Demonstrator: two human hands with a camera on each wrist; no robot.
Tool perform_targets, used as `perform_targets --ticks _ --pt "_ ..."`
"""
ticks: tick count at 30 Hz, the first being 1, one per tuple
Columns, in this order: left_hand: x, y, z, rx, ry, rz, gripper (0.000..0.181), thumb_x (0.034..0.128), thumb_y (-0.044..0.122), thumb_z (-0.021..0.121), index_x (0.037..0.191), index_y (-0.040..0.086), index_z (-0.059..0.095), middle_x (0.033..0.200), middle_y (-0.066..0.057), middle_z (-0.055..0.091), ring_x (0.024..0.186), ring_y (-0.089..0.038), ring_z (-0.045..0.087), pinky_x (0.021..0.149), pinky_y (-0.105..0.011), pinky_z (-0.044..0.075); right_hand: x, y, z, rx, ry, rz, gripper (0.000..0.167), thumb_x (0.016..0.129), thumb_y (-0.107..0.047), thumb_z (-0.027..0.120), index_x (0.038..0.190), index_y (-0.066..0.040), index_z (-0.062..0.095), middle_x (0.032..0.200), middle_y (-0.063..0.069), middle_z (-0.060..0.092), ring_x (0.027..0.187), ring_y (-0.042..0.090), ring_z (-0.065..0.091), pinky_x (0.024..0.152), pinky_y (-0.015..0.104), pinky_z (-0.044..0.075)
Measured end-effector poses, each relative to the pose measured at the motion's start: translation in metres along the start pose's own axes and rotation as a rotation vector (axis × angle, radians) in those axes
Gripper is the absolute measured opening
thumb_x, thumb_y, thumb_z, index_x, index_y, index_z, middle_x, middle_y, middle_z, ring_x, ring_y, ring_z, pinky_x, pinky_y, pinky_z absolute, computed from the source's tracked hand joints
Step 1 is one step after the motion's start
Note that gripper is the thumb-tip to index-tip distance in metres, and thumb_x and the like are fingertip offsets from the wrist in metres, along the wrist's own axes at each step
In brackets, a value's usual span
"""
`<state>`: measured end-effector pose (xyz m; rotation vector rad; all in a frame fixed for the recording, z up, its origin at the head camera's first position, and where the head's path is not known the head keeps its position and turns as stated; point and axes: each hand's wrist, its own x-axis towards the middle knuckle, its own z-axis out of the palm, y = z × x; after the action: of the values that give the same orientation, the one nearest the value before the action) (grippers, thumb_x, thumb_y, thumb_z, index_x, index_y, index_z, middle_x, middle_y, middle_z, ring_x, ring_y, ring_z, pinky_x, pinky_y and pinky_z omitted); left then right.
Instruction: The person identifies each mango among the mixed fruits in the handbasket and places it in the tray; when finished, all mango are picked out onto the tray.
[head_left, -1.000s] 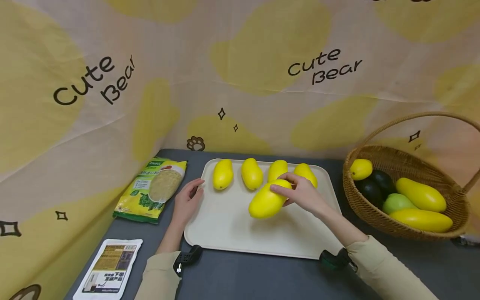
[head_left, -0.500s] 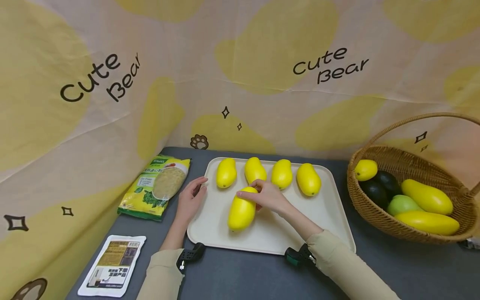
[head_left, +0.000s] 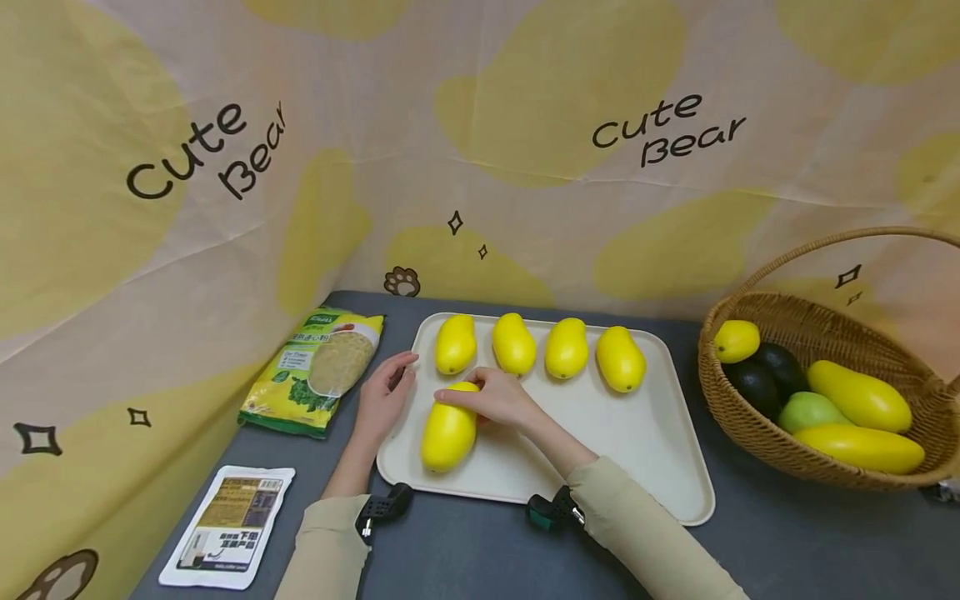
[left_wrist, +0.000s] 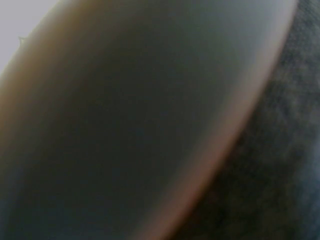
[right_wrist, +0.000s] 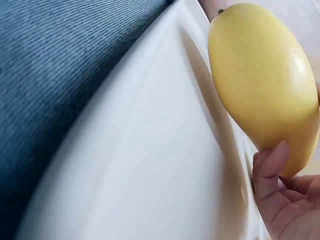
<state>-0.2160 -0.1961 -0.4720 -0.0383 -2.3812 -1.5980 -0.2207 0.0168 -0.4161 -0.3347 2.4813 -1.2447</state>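
Note:
My right hand [head_left: 498, 400] pinches a yellow mango [head_left: 448, 435] by its upper end, thumb on the near side. The mango is over the left front of a cream tray [head_left: 600, 442]; in the right wrist view the mango [right_wrist: 262, 85] tilts above the tray [right_wrist: 155, 125], apart from it. Along the tray's back stand several more mangoes in a row, with one mango [head_left: 455, 343] at the left end and another mango [head_left: 621, 359] at the right. My left hand [head_left: 381, 400] rests at the tray's left rim, fingers loosely bent. The left wrist view is too blurred to read.
At the right stands a wicker basket [head_left: 731, 408] with a tall handle. It holds yellow fruit [head_left: 858, 446], dark avocados [head_left: 753, 390] and a green fruit [head_left: 812, 412]. A yellow food bag [head_left: 311, 371] and a white pouch [head_left: 227, 527] lie left. A patterned cloth [head_left: 525, 150] hangs behind.
My right hand has carried the mango leftward across the tray and turned it more upright. The back-row mangoes have come out from behind my hand. My left hand has stayed at the rim.

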Motion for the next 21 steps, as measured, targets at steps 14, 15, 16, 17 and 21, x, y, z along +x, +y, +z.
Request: perform_targets --ticks 14,15,16,17,21 --pt "0.000 0.002 -0.001 0.015 -0.006 0.003 0.030 0.0991 0.012 0.056 0.127 0.006 0.064 0.137 -0.010 0.055 0.127 -0.023 0.050 0.108 -0.039 0.040 0.005 0.000 0.017 0.029 0.012 0.001 0.057 0.076 -0.069 0.067 0.091 -0.014 0.064 0.066 0.003 0.054 0.052 0.018 0.052 0.049 0.026 0.043" --pt "0.000 0.002 -0.001 0.016 -0.006 0.004 0.030 0.0991 0.012 0.056 0.128 0.006 0.063 0.137 -0.010 0.054 0.127 -0.023 0.050 0.108 -0.038 0.040 0.005 0.000 0.019 0.025 0.020 -0.004 0.057 0.077 -0.069 0.066 0.091 -0.014 0.065 0.067 0.002 0.054 0.054 0.018 0.052 0.050 0.027 0.042" --pt "0.000 0.002 -0.001 0.017 -0.005 0.004 0.030 0.0991 0.012 0.056 0.128 0.006 0.063 0.137 -0.010 0.054 0.127 -0.023 0.050 0.108 -0.038 0.040 0.006 0.000 0.020 0.022 0.028 -0.010 0.056 0.078 -0.069 0.065 0.092 -0.014 0.065 0.068 0.003 0.055 0.055 0.018 0.053 0.050 0.027 0.042" --pt "0.000 0.002 -0.001 0.016 -0.003 0.007 0.030 0.0990 0.012 0.056 0.128 0.006 0.063 0.137 -0.010 0.055 0.127 -0.022 0.050 0.108 -0.038 0.040 0.006 0.000 0.022 0.012 0.041 -0.021 0.056 0.078 -0.069 0.065 0.092 -0.015 0.066 0.069 0.002 0.056 0.057 0.018 0.053 0.051 0.027 0.042" --pt "0.000 0.002 -0.001 0.017 -0.003 0.011 0.030 0.0988 0.011 0.057 0.128 0.005 0.063 0.137 -0.010 0.055 0.127 -0.023 0.050 0.108 -0.038 0.040 0.006 -0.001 0.026 -0.043 0.095 -0.074 0.052 0.081 -0.066 0.064 0.091 -0.015 0.069 0.076 -0.002 0.061 0.069 0.015 0.055 0.059 0.028 0.043"
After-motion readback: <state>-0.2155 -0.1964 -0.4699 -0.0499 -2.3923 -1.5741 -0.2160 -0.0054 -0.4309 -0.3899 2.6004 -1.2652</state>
